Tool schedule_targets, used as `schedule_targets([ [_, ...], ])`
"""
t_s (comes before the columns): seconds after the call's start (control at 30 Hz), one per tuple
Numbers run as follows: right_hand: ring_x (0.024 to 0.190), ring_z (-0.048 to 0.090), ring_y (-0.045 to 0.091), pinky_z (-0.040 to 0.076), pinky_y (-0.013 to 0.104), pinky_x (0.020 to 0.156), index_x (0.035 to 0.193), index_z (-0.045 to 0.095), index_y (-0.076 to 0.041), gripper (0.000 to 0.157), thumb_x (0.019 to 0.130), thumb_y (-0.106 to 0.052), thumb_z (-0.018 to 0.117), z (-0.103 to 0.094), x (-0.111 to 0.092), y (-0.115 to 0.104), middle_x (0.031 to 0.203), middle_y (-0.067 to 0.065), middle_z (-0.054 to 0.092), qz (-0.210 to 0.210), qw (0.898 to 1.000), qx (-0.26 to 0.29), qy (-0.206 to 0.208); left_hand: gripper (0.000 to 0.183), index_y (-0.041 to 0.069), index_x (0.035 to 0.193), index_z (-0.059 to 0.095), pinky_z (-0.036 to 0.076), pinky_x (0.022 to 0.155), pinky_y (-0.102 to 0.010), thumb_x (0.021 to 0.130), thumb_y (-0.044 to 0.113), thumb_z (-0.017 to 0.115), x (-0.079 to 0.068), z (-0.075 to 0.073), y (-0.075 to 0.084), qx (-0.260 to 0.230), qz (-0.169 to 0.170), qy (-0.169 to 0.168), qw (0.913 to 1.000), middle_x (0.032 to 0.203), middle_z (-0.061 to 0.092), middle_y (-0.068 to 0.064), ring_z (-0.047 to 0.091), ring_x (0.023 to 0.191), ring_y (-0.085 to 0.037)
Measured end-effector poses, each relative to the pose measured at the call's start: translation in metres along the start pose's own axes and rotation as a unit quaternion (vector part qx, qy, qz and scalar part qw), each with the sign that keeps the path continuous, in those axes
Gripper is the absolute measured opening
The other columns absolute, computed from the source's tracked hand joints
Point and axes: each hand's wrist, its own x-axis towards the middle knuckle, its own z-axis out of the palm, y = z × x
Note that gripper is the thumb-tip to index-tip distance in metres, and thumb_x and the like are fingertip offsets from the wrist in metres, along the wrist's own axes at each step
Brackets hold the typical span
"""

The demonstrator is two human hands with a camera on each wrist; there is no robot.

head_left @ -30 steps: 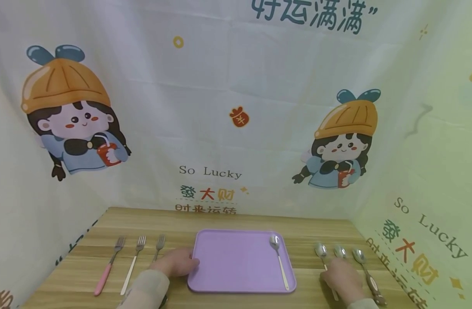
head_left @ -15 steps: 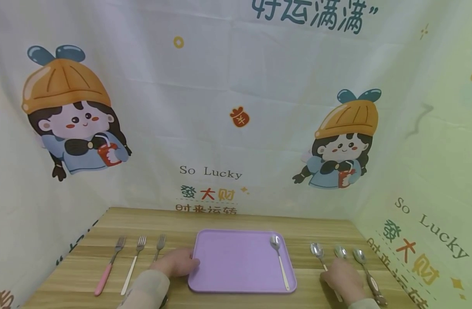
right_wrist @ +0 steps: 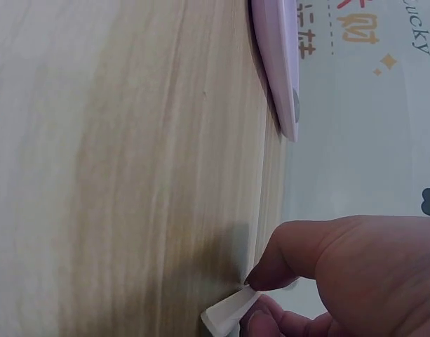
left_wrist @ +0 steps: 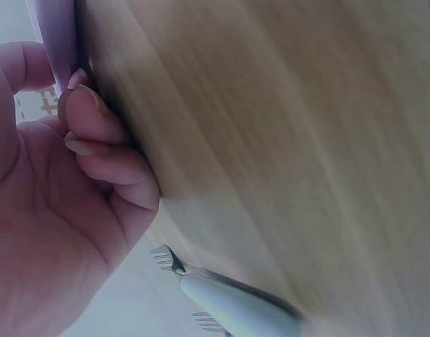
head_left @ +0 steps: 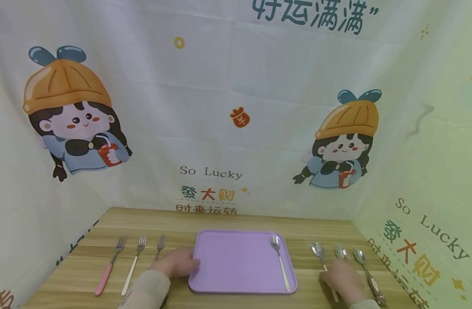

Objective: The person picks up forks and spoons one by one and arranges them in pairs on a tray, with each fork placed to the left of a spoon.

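Note:
My left hand (head_left: 179, 262) grips the left edge of a purple tray (head_left: 236, 262), thumb over the rim and fingertips curled at its underside in the left wrist view. A spoon (head_left: 285, 274) with a cream handle lies along the tray's right side. Right of the tray, my right hand (head_left: 343, 279) pinches the white handle (right_wrist: 230, 312) of another spoon (head_left: 318, 249) between thumb and finger. That spoon's bowl points away from me, low at the table. Beyond the right hand shows the bowl of a second spoon (head_left: 341, 252), its handle hidden by the hand.
A spoon with a brown handle (head_left: 371, 285) lies at the far right. Left of the tray are a pink-handled fork (head_left: 104, 277), a white-handled fork (head_left: 131, 271) and a third fork (head_left: 161, 243) partly behind the left arm. A printed cloth (head_left: 274, 141) stands around the wooden table (head_left: 297, 225).
The bowl of the spoon in my right hand swings left, then slightly back right. My left hand and the tray stay in place.

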Motion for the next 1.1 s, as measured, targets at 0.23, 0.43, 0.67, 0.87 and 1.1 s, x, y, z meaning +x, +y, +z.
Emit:
schedule_targets([
  [0.23, 0.074, 0.063, 0.029, 0.055, 0.049, 0.069, 0.073, 0.06, -0.009, 0.031, 0.091, -0.032, 0.071, 0.0, 0.003, 0.002, 0.081, 0.011, 0.066, -0.004, 1.0, 0.013, -0.013, 0.025, 0.011, 0.113, 0.075, 0.056, 0.097, -0.054, 0.103, 0.03, 0.062, 0.0, 0.001, 0.0, 0.001, 0.001, 0.001, 1.0, 0.1, 0.072, -0.006, 0.063, 0.093, -0.024],
  [0.43, 0.075, 0.06, 0.028, 0.052, 0.043, 0.068, 0.08, 0.063, -0.005, 0.031, 0.092, -0.033, 0.071, -0.001, 0.004, 0.001, 0.082, 0.011, 0.065, -0.016, 0.999, 0.027, -0.025, 0.021, 0.013, 0.109, 0.074, 0.056, 0.097, -0.054, 0.103, 0.03, 0.062, 0.001, 0.001, 0.0, 0.001, 0.001, 0.0, 1.0, 0.098, 0.071, -0.005, 0.063, 0.093, -0.023],
  [0.67, 0.074, 0.056, 0.027, 0.047, 0.038, 0.066, 0.085, 0.065, -0.002, 0.031, 0.095, -0.031, 0.067, 0.002, 0.013, 0.006, 0.08, 0.011, 0.06, -0.01, 0.998, 0.049, -0.042, 0.027, 0.011, 0.113, 0.075, 0.056, 0.1, -0.056, 0.103, 0.033, 0.061, 0.002, 0.0, -0.003, 0.0, 0.003, -0.004, 1.0, 0.103, 0.073, -0.007, 0.064, 0.095, -0.025],
  [0.87, 0.074, 0.059, 0.027, 0.052, 0.043, 0.068, 0.08, 0.067, -0.007, 0.031, 0.095, -0.034, 0.065, 0.03, 0.052, 0.036, 0.081, 0.01, 0.064, -0.022, 0.999, 0.024, -0.036, 0.035, 0.01, 0.117, 0.075, 0.056, 0.095, -0.051, 0.104, 0.037, 0.057, 0.008, 0.003, -0.012, 0.009, 0.01, -0.011, 0.9998, 0.102, 0.072, -0.007, 0.063, 0.092, -0.023],
  [1.1, 0.071, 0.061, 0.027, 0.054, 0.044, 0.065, 0.074, 0.065, -0.01, 0.031, 0.096, -0.031, 0.066, 0.034, 0.056, 0.033, 0.078, 0.008, 0.065, -0.039, 0.998, 0.051, -0.019, 0.035, 0.009, 0.124, 0.076, 0.055, 0.108, -0.06, 0.102, 0.032, 0.062, 0.012, 0.008, -0.015, 0.0, 0.003, 0.006, 1.0, 0.114, 0.077, -0.01, 0.069, 0.103, -0.026],
])
